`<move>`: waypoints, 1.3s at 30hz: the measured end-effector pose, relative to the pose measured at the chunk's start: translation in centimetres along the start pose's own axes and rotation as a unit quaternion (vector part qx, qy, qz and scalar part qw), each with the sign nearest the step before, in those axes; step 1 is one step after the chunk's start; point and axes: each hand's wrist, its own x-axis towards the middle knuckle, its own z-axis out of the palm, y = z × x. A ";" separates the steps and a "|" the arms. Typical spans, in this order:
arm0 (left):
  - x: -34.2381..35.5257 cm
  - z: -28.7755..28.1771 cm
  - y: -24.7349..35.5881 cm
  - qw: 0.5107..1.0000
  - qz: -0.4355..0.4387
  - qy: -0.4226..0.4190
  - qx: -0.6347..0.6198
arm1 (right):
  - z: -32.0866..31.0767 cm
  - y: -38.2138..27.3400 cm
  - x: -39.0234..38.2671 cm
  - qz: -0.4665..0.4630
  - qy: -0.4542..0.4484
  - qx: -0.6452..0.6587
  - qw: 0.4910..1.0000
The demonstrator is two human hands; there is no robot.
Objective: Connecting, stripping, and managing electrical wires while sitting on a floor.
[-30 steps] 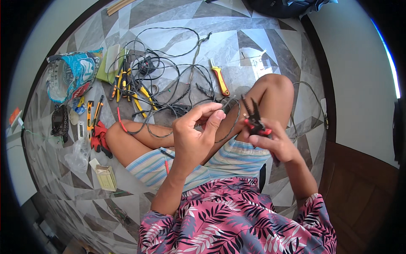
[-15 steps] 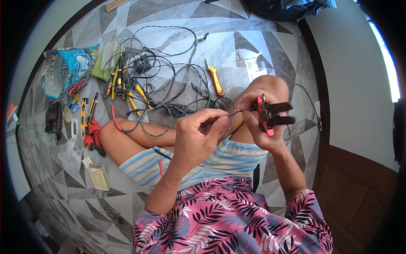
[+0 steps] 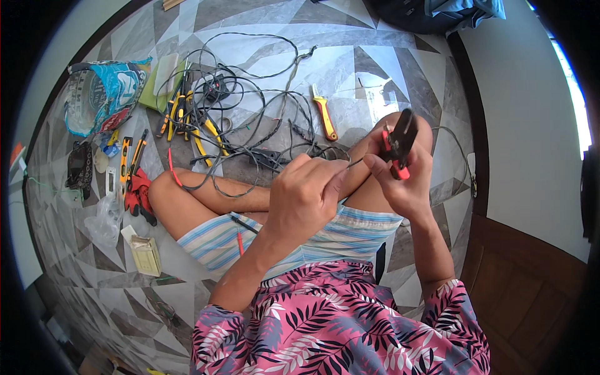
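My left hand (image 3: 305, 192) is closed, its back turned up, with a thin dark cable (image 3: 355, 162) pinched in its fingers. The cable runs across to my right hand (image 3: 409, 190), which is wrapped around red-handled wire strippers (image 3: 401, 139). Their black jaws point up and away from me. Whether the cable's end sits in the tool is hidden by my fingers. Over my crossed legs lie a red probe (image 3: 240, 244) and a black probe (image 3: 243, 223). Just past my left hand is a black plug-like block (image 3: 267, 159) among the cables.
Tangled dark cable (image 3: 250, 76) spreads over the tiled floor ahead, beside a yellow-red knife (image 3: 324, 119). Yellow-black pliers (image 3: 203, 147) lie left of it. Farther left are a blue plastic bag (image 3: 115, 94), an orange cutter (image 3: 125, 165), red gloves (image 3: 139, 197) and a cream box (image 3: 146, 255).
The wire strippers have swung from pointing right to pointing up and away. My left hand has rolled so that its back faces up, still on the cable.
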 end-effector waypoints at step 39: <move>1.9 -0.2 1.5 0.996 -0.057 0.026 -0.067 | -0.4 -0.5 -4.5 0.240 -0.198 0.285 0.907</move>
